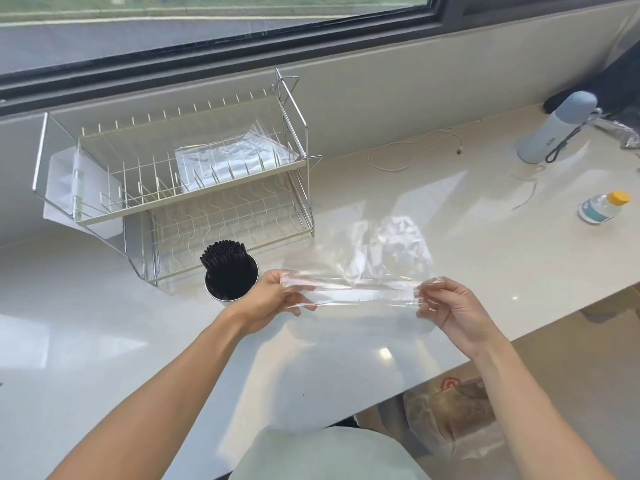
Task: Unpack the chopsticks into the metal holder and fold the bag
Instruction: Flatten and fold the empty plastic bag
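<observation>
Between both hands (273,299) (450,310), pinched at its ends, clear bag (356,282) stretched taut.

The metal holder (231,282) hides the chopsticks' (224,253) lower ends; the bottle's (602,207) label is unreadable

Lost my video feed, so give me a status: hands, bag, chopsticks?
Left hand and right hand pinch the clear bag stretched between them. Chopsticks stand in the metal holder. Nothing in the way.

Clear, crinkly plastic bag (360,271); shiny metal holder (231,289); glossy countertop (104,341).
</observation>
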